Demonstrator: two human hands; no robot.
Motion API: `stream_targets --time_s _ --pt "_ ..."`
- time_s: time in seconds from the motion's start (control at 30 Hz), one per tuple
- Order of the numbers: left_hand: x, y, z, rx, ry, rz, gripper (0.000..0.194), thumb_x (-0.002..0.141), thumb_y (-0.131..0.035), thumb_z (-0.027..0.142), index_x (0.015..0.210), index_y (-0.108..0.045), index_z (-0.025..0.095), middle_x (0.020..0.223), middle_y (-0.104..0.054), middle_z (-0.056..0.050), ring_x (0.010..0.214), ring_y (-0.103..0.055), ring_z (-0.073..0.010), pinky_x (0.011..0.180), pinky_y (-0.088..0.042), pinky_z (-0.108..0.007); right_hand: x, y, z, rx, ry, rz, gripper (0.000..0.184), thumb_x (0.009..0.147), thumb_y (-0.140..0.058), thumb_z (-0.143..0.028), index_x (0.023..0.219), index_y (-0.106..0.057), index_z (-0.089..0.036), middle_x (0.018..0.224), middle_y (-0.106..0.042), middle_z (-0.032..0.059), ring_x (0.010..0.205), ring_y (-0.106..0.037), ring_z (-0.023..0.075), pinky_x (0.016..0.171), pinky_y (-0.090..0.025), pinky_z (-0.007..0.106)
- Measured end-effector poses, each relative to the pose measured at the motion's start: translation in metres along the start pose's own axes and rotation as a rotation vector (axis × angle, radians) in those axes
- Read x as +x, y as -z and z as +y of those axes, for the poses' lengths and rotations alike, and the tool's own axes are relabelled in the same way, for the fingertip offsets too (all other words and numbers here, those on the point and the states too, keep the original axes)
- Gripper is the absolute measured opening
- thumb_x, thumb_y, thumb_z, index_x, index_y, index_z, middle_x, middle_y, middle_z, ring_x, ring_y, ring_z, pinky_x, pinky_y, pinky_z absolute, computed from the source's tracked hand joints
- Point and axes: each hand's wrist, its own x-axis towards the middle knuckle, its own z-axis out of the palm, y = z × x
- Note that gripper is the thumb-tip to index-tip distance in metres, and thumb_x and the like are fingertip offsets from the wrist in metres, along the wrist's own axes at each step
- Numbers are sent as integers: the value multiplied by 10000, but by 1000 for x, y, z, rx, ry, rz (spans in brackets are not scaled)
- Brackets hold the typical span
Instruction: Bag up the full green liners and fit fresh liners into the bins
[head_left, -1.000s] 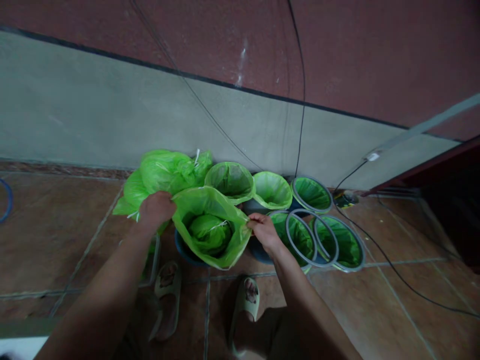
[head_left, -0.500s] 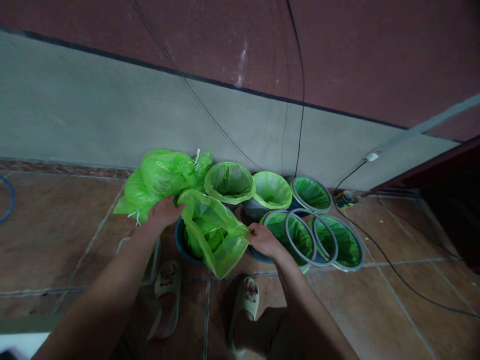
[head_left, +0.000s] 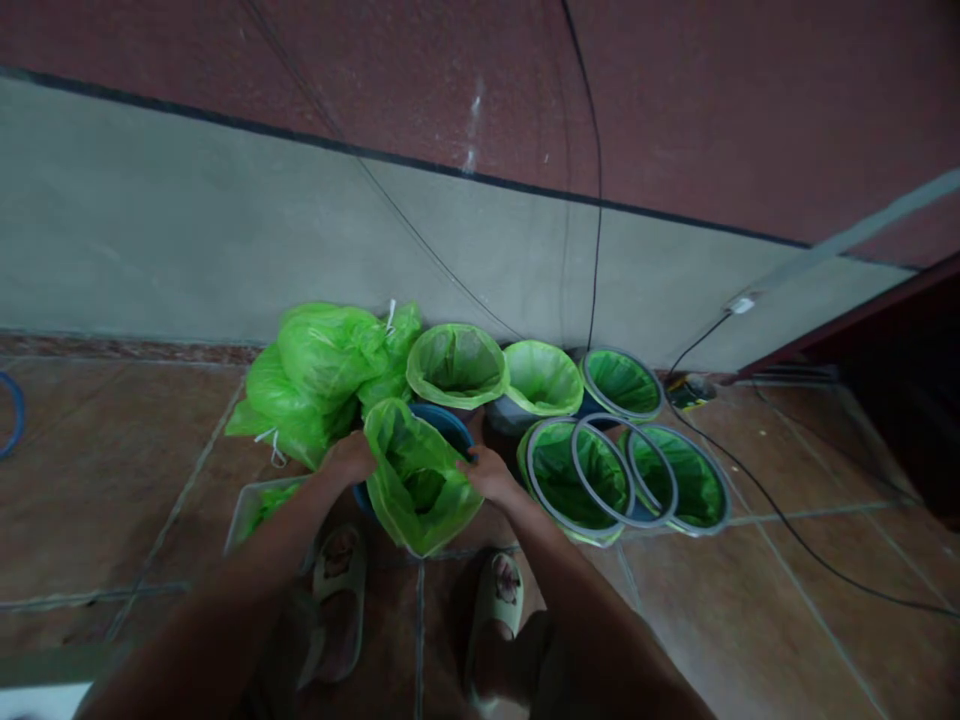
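Observation:
A translucent green trash bag (head_left: 405, 460) is spread between my two hands, its mouth facing up towards me. My left hand (head_left: 351, 460) grips the bag's left edge, fingers closed. On the opposite edge, my right hand (head_left: 487, 474) pinches the plastic. Behind and partly under the bag stands a blue trash can (head_left: 450, 425), its rim showing at the back and left. Just left of my left hand sit knotted, filled green bags (head_left: 315, 365) with white ties.
Green-lined cans (head_left: 457, 365) stand along the wall, with several more to the right. Two loose grey rings (head_left: 600, 420) lie across the front right cans. A clear bin (head_left: 244, 515) holding green plastic is by my left foot. A black cable (head_left: 795, 565) crosses the floor.
My hands have drawn closer together, the right one moving left. The bag is pulled towards me and opened deeper, and more of the blue can's rim shows.

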Motion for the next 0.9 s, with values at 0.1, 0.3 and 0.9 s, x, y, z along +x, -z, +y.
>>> stream_targets --time_s 0.1,0.3,0.9 --pt "2 2 -1 7 67 14 322 829 -463 294 915 -732 139 994 -726 -165 937 -685 -272 714 -514 -280 7 -7 3 80 -5 75 378 750 -603 -169 1124 -656 -166 989 -726 70 953 -666 213 829 -487 283" --pt "-3 30 -5 11 148 110 350 784 -430 216 940 -735 146 1006 -723 -149 947 -673 -288 751 -516 -319 8 14 5 577 217 244 213 721 -571 -198 889 -702 -182 801 -727 12 665 -643 150 636 -497 256" --pt "-1 48 -21 -214 234 391 506 842 -452 365 1222 -598 64 1088 -699 -182 1036 -643 -310 874 -486 -359 -42 43 1 163 470 -148 314 810 -606 -361 1048 -698 -178 764 -707 21 682 -632 164 653 -454 263"
